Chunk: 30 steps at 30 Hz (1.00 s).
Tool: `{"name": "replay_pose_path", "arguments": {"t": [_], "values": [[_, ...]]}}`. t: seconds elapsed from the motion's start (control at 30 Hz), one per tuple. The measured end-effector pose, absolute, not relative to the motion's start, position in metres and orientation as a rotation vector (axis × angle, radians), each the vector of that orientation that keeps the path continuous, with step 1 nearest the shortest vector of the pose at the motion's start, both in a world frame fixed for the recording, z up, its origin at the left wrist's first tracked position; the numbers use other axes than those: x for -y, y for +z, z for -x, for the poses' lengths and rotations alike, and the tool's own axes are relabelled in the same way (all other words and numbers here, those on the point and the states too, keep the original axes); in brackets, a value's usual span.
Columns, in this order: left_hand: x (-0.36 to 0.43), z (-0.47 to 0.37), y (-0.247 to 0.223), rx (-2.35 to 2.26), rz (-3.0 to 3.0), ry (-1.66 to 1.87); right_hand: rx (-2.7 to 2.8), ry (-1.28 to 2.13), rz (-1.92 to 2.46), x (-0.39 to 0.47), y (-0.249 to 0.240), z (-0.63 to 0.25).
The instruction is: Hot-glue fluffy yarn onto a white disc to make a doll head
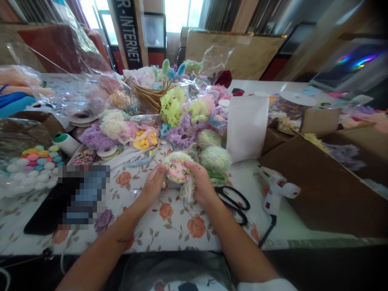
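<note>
Between my two hands is a doll head (178, 169) with a pink face, green eyes and pale fluffy yarn around it. My left hand (155, 180) grips its left edge, fingers closed against it. On the other side my right hand (200, 178) pinches the head near the top right, and loose whitish yarn (188, 190) hangs down beside it. Pale green yarn balls (216, 158) lie just behind my right hand. Black-handled scissors (235, 199) rest to the right of my right wrist, their blades out of sight.
A white glue gun (277, 189) lies at right beside a large cardboard box (321, 190). Phone-like black device (45, 210) and a bag of pompoms (39, 167) are at left. Piled yarn (178, 133), plastic bags and a white sheet roll (247, 127) fill the back.
</note>
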<state>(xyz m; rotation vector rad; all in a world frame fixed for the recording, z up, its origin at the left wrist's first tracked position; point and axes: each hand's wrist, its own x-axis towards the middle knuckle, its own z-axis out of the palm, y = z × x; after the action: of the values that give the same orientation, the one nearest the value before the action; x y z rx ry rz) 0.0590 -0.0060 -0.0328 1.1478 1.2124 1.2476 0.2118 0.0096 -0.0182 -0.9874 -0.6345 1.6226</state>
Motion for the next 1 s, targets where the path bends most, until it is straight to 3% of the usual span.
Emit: {"name": "replay_pose_path", "arguments": {"t": [0.33,0.47,0.57,0.8,1.0], "values": [[-0.002,-0.034,-0.027,-1.125,-1.341,0.727,0.487,1.453,0.973,-0.016,-0.014,-0.221],[-0.015,-0.013,-0.021,-1.399,-1.189,1.304,0.509,1.511,0.953,-0.016,-0.014,-0.223],[-0.016,-0.013,-0.016,-1.309,-1.115,1.624,0.636,1.643,0.961,-0.012,-0.015,-0.221],[-0.001,-0.033,-0.012,-1.061,-1.126,0.925,0.901,1.714,0.973,-0.003,-0.019,-0.211],[-0.003,-0.033,-0.014,-1.156,-0.994,1.057,1.006,1.644,0.971,-0.008,-0.024,-0.211]]}}
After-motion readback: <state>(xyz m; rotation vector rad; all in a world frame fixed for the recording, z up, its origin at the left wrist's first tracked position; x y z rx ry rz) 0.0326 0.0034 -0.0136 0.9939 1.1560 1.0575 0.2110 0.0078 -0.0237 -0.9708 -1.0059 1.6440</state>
